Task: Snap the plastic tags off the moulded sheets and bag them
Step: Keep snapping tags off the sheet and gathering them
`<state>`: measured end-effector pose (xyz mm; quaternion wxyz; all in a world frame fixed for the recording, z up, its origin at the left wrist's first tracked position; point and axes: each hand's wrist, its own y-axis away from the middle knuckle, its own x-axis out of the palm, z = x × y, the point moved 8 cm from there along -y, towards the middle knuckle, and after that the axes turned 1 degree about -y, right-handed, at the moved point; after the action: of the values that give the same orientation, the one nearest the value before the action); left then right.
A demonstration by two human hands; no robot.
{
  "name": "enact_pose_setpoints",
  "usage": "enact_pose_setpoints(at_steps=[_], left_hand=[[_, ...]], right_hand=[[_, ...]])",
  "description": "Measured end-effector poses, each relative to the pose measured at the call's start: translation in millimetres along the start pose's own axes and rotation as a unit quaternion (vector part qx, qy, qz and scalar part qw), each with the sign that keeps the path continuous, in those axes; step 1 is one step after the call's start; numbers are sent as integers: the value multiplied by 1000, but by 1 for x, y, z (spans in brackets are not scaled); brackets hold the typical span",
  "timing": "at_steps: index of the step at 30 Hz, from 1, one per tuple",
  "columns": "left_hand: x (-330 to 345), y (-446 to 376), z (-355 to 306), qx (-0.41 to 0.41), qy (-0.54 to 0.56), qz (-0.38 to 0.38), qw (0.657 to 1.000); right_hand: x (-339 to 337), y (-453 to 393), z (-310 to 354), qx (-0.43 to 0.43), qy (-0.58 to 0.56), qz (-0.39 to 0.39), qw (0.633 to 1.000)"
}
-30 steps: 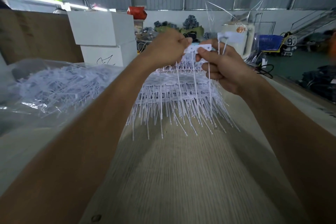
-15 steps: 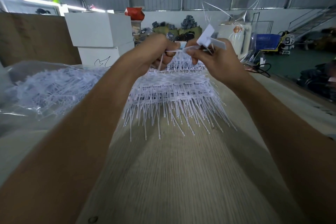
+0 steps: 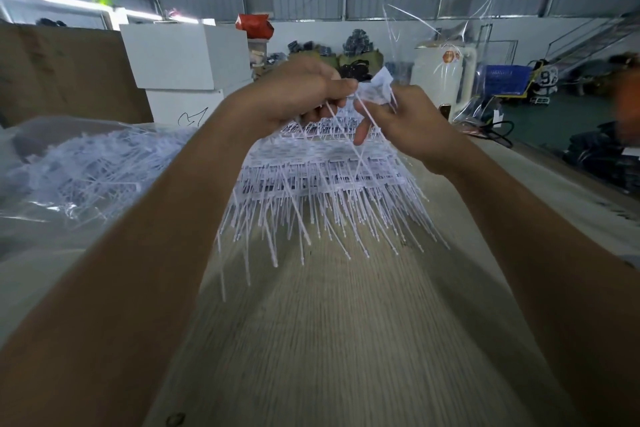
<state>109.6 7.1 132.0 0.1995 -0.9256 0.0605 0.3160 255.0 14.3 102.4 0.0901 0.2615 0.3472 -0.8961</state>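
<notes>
Pale woodgrain bench (image 3: 346,340) runs forward, bare strip between forearms. Clear bag (image 3: 52,184) of loose tags at left edge. Stack of moulded sheets (image 3: 329,177) mid-bench, stems fanning toward viewer. White boxes (image 3: 183,55) behind, black scrawl unreadable. Left hand (image 3: 294,94), right hand (image 3: 405,118) raised above stack, fingers (image 3: 341,87) of both clamped on white tag cluster (image 3: 375,88); stems trail below.
</notes>
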Motion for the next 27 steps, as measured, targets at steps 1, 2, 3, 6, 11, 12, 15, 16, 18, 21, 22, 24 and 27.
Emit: enact_pose_setpoints(at_steps=[1, 2, 3, 6, 11, 12, 15, 16, 18, 21, 22, 24, 27], left_hand=[[1, 1, -2, 7, -9, 5, 1000], [2, 1, -4, 11, -19, 7, 1000], [3, 1, -6, 14, -29, 6, 999], [4, 3, -12, 26, -72, -4, 997], [6, 5, -22, 41, -127, -15, 991], [6, 6, -23, 44, -142, -13, 989], [1, 8, -23, 51, -163, -7, 985], [-2, 8, -23, 53, -174, -7, 983], [-8, 8, -20, 49, -203, -6, 978], [-10, 6, -13, 46, -231, -6, 972], [-9, 5, -11, 46, -239, -7, 970], [-6, 4, -9, 47, -251, -8, 967], [-2, 3, -12, 60, -263, -1, 963]], right_hand=[[1, 0, -1, 9, -17, -3, 1000], [1, 0, -2, 16, -29, -10, 999], [1, 0, -5, 24, -37, -13, 999], [3, 3, -11, 67, -68, -20, 995], [4, 4, -13, 97, -123, -93, 983], [7, 4, -13, 105, -134, -102, 980], [15, 3, -11, 111, -130, -102, 980], [17, 2, -10, 102, -104, -89, 985], [23, 1, -5, 68, -22, -43, 997], [28, 0, -4, 35, 24, -14, 999], [27, -1, -4, 28, 29, -21, 999], [22, -2, -1, 5, 78, -41, 996], [17, -2, 2, 15, 117, -70, 991]])
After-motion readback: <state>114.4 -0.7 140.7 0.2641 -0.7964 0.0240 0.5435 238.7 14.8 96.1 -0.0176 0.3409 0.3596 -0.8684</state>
